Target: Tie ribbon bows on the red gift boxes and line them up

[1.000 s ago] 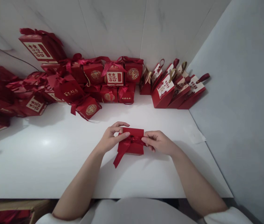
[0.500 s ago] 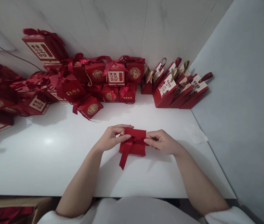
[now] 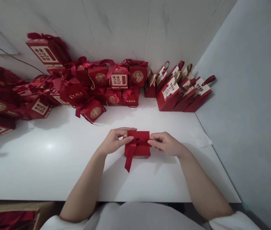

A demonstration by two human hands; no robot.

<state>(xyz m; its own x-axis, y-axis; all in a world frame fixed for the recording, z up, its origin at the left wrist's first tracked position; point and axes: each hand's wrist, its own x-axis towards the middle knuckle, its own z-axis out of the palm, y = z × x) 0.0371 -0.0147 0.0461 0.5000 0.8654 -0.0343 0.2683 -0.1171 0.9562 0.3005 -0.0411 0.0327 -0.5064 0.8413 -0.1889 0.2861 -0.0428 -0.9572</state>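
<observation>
A small red gift box (image 3: 140, 150) lies on the white table (image 3: 54, 166) in front of me. A red ribbon (image 3: 130, 155) crosses its top, and one tail hangs down over the front left. My left hand (image 3: 114, 140) pinches the ribbon at the box's left side, thumb and forefinger closed. On the right side, my right hand (image 3: 165, 143) pinches the other ribbon end with curled fingers. Both hands rest on the table beside the box.
Several finished red boxes with ribbons (image 3: 97, 86) are piled along the back wall and the left. A row of red bags with loop handles (image 3: 180, 89) leans at the back right. A grey partition (image 3: 250, 102) borders the table's right edge. A cardboard box (image 3: 13, 212) sits lower left.
The ribbon has drawn tighter across the box top and its hanging tail has shortened. Both hands stayed at the box's sides, shifting only slightly.
</observation>
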